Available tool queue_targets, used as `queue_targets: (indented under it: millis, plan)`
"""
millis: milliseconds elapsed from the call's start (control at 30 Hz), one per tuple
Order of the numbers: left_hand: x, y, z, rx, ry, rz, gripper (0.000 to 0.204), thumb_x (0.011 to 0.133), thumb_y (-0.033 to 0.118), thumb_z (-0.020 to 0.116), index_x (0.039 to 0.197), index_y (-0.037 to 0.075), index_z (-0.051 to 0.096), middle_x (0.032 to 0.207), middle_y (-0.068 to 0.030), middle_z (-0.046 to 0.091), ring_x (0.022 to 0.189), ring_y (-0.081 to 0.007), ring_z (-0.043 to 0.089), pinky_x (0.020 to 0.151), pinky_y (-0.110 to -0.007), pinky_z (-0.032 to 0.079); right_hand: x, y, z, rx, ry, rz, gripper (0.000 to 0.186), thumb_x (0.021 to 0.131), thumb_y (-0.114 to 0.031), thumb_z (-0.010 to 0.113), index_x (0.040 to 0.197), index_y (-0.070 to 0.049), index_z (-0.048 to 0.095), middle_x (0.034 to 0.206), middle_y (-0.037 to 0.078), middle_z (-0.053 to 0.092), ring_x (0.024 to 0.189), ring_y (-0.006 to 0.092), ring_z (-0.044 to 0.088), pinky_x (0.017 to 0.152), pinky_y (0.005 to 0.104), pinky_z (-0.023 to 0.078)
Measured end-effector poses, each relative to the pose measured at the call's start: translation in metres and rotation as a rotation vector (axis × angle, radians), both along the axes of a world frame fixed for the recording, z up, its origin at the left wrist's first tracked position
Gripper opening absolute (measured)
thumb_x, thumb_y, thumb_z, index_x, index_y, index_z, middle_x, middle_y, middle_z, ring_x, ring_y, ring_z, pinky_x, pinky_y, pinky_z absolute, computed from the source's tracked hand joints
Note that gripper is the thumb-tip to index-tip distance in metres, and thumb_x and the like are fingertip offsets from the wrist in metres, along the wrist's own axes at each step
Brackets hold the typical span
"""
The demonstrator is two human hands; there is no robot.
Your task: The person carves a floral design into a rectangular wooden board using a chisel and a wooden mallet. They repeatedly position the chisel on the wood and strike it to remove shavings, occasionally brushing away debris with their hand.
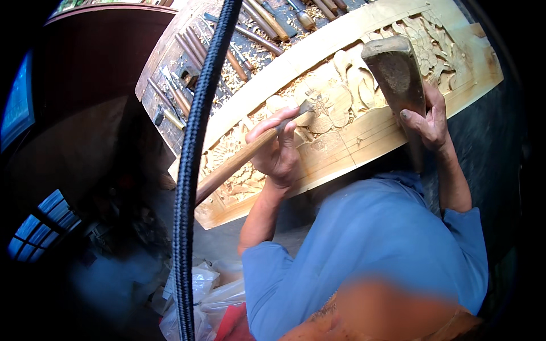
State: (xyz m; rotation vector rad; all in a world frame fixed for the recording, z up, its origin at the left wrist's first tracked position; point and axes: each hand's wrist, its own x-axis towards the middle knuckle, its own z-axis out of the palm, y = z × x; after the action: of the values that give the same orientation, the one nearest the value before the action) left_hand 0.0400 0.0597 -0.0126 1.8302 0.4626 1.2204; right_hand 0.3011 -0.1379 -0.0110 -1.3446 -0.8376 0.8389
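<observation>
My left hand (280, 156) is closed around a carving chisel (236, 162) with a long wooden handle. The chisel slants up to the right, and its metal blade is at or just above a carved flower (325, 111) near the middle of a pale wooden panel (327, 165); whether it touches cannot be made out. My right hand (427, 122) grips a dark, worn wooden mallet (398, 74), held over the panel's right part, its broad end pointing away from me. Leaf and flower relief covers the panel's sunken middle; the mallet hides some of it.
Beyond the panel, several chisels and gouges (259, 38) lie among wood shavings on a workbench (153, 62). A black braided cable (196, 125) crosses the view from top to bottom. Plastic bags (205, 292) lie low at the left, and a barred window (42, 227) glows at far left.
</observation>
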Motion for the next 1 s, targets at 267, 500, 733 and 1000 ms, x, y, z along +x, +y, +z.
queue_targets:
  millis: [267,500,733,1000]
  plan:
    - [0.002,0.000,-0.003,0.015,0.034,-0.006,0.026,0.106,-0.007,0.064,0.127,0.001,0.051,0.114,-0.0301,0.076,0.110,-0.0348,0.077,0.101,-0.046,0.063,0.003,-0.002,0.003,-0.022,-0.100,0.041,0.067,0.089,-0.006,0.077,0.150,0.010,0.054,0.131,0.013,0.070,0.123,0.0192,0.064,0.109,0.0335,0.048]
    - [0.001,0.002,-0.009,0.008,-0.003,-0.023,0.026,0.106,-0.006,0.063,0.127,0.000,0.051,0.114,-0.0309,0.076,0.109,-0.0359,0.077,0.100,-0.047,0.064,0.005,-0.002,0.000,-0.014,-0.098,0.062,0.069,0.088,-0.007,0.079,0.150,0.010,0.054,0.132,0.014,0.069,0.124,0.0190,0.064,0.109,0.0332,0.048]
    - [0.004,-0.001,-0.006,0.064,0.023,0.001,0.026,0.105,-0.006,0.065,0.125,-0.001,0.051,0.111,-0.0297,0.077,0.108,-0.0349,0.078,0.099,-0.046,0.064,0.003,-0.002,-0.006,0.025,-0.070,0.045,0.070,0.090,-0.006,0.078,0.152,0.010,0.051,0.133,0.014,0.069,0.125,0.0192,0.064,0.110,0.0333,0.049]
    - [0.018,0.007,0.019,0.246,0.247,0.061,0.023,0.096,-0.003,0.081,0.113,0.000,0.066,0.098,-0.0143,0.081,0.088,-0.0221,0.079,0.081,-0.035,0.064,-0.002,0.007,-0.002,0.077,-0.191,0.008,0.057,0.091,-0.009,0.078,0.142,0.007,0.061,0.116,0.011,0.072,0.109,0.0169,0.066,0.097,0.0323,0.052]
